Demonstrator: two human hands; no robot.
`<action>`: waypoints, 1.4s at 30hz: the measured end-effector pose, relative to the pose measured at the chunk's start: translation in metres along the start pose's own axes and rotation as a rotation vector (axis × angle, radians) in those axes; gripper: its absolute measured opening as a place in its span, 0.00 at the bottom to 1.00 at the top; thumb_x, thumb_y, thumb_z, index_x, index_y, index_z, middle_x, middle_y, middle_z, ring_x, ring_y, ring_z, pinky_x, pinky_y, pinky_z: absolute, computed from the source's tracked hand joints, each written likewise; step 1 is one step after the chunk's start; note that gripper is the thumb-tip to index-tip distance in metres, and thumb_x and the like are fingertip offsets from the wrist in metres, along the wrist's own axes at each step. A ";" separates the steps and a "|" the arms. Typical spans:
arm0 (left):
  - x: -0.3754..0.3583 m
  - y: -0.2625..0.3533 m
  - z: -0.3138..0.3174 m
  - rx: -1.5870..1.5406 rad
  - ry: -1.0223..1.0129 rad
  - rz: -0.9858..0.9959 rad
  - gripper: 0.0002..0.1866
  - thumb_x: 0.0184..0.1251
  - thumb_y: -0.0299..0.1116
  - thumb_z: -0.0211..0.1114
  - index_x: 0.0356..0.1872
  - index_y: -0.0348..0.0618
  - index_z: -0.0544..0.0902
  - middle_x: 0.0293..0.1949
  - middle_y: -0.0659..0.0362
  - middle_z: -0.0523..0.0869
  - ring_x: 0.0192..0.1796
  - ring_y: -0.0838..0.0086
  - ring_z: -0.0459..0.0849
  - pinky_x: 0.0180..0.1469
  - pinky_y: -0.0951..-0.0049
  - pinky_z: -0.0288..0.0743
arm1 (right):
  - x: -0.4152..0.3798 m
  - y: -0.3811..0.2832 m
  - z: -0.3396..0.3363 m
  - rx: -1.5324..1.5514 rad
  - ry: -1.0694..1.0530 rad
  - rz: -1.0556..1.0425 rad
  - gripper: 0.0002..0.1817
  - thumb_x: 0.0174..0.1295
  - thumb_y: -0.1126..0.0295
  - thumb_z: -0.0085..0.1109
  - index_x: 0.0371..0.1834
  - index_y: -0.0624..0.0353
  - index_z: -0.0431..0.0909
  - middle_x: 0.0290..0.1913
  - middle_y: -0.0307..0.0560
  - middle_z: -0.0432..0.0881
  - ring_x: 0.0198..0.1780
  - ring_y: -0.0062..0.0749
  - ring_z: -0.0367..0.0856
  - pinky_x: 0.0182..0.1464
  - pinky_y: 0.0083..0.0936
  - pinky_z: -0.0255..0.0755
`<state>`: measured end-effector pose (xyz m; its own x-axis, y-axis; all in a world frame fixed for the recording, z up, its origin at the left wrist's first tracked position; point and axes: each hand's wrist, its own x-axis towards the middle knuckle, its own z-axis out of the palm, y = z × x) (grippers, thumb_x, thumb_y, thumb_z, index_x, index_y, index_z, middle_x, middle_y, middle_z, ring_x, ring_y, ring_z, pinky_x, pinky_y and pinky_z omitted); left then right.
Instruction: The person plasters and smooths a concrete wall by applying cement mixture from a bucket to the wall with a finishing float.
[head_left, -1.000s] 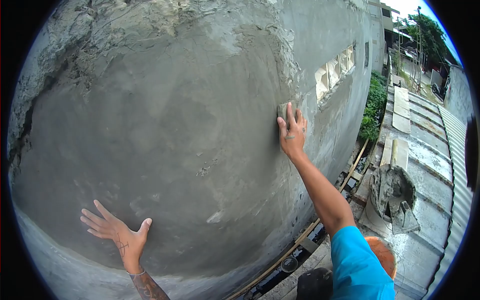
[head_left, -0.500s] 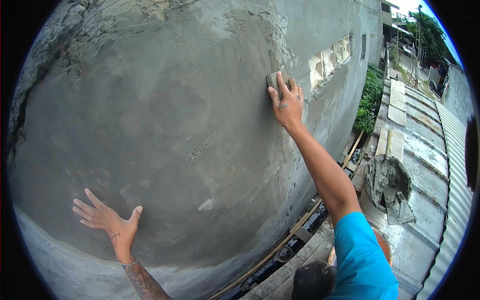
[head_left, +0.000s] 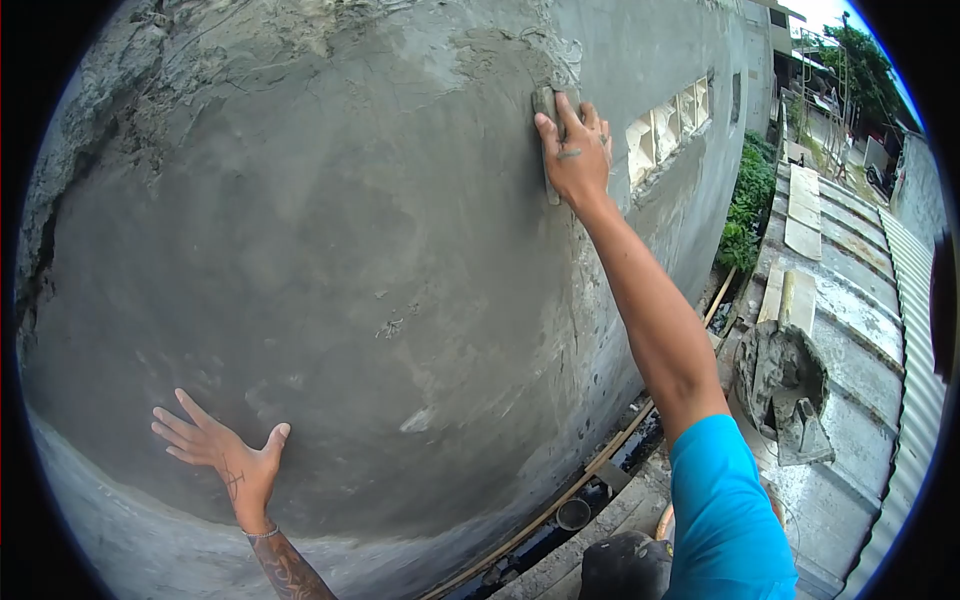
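My right hand (head_left: 578,155) grips a flat grey float (head_left: 548,108) and presses it against the plastered wall (head_left: 330,230), to the left of the pale vent blocks (head_left: 668,130). Wet cement marks show on the back of that hand. At the lower left my left hand (head_left: 225,450) is held with fingers spread and thumb out, near or against the smooth grey plaster, with nothing in it. Rougher, uneven mortar borders the smooth area at the top and at the upper left.
A bucket of wet mortar (head_left: 775,375) with a trowel (head_left: 803,435) stands on the metal roof (head_left: 850,350) at the right. Bamboo poles (head_left: 560,495) and a round container (head_left: 573,515) lie along the wall's base. Green plants (head_left: 745,200) grow beyond.
My right hand has moved up the wall with the float, which now stands more upright. My left hand remains spread near the same part of the wall. The view has shifted slightly.
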<state>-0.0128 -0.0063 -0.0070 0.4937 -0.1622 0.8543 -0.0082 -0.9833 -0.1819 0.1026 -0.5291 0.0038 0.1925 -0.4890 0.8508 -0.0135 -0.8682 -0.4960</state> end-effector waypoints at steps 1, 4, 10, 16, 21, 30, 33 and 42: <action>0.000 -0.001 0.000 0.015 -0.005 0.004 0.77 0.34 0.74 0.73 0.80 0.48 0.35 0.78 0.41 0.26 0.79 0.43 0.20 0.73 0.33 0.20 | 0.031 -0.013 -0.004 0.025 0.008 0.013 0.29 0.70 0.46 0.50 0.71 0.43 0.70 0.65 0.63 0.72 0.65 0.56 0.68 0.68 0.47 0.59; -0.001 0.000 -0.001 0.017 -0.029 -0.013 0.77 0.34 0.74 0.73 0.80 0.48 0.35 0.78 0.40 0.26 0.79 0.43 0.20 0.73 0.33 0.20 | 0.022 -0.004 -0.015 0.018 -0.114 0.024 0.29 0.70 0.46 0.50 0.72 0.43 0.70 0.64 0.63 0.72 0.64 0.57 0.68 0.68 0.47 0.59; 0.002 0.000 -0.002 0.018 -0.039 -0.005 0.77 0.37 0.81 0.67 0.79 0.46 0.34 0.77 0.37 0.25 0.78 0.39 0.20 0.72 0.30 0.23 | -0.026 -0.009 -0.013 -0.048 -0.115 -0.007 0.29 0.70 0.46 0.50 0.72 0.40 0.70 0.66 0.67 0.70 0.66 0.57 0.67 0.67 0.50 0.58; 0.001 0.003 -0.004 0.009 -0.086 -0.036 0.77 0.37 0.79 0.69 0.79 0.46 0.33 0.77 0.36 0.25 0.78 0.39 0.20 0.72 0.30 0.23 | 0.033 -0.017 -0.018 0.012 -0.035 -0.048 0.28 0.70 0.45 0.50 0.71 0.40 0.71 0.64 0.64 0.74 0.65 0.59 0.68 0.68 0.48 0.59; 0.000 0.004 -0.001 -0.027 -0.042 -0.018 0.76 0.37 0.71 0.75 0.80 0.49 0.34 0.78 0.40 0.25 0.79 0.43 0.20 0.73 0.33 0.19 | -0.116 0.050 -0.008 -0.045 -0.171 0.005 0.29 0.68 0.50 0.56 0.72 0.40 0.69 0.65 0.65 0.71 0.63 0.58 0.68 0.68 0.48 0.59; 0.003 -0.002 0.003 0.041 -0.035 -0.010 0.78 0.35 0.80 0.69 0.79 0.45 0.35 0.77 0.38 0.26 0.78 0.40 0.20 0.72 0.29 0.24 | -0.140 0.065 0.025 0.180 -0.062 0.356 0.29 0.71 0.52 0.54 0.73 0.46 0.69 0.66 0.72 0.69 0.67 0.63 0.65 0.70 0.47 0.57; -0.003 -0.004 -0.001 0.022 -0.054 0.004 0.77 0.35 0.77 0.71 0.79 0.47 0.36 0.78 0.40 0.26 0.79 0.42 0.21 0.72 0.31 0.23 | -0.091 0.084 0.019 0.204 -0.094 0.308 0.29 0.71 0.49 0.53 0.71 0.48 0.71 0.66 0.71 0.69 0.67 0.61 0.65 0.70 0.45 0.58; -0.002 -0.003 0.003 0.020 -0.003 0.002 0.77 0.35 0.78 0.71 0.80 0.49 0.36 0.78 0.39 0.28 0.79 0.42 0.23 0.72 0.31 0.23 | -0.194 0.096 0.032 0.189 -0.187 0.458 0.30 0.71 0.47 0.50 0.72 0.47 0.70 0.66 0.71 0.69 0.69 0.62 0.63 0.71 0.49 0.57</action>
<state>-0.0113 -0.0026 -0.0093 0.4967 -0.1639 0.8523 0.0078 -0.9811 -0.1932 0.0951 -0.5145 -0.2146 0.3801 -0.7764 0.5027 0.0362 -0.5306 -0.8468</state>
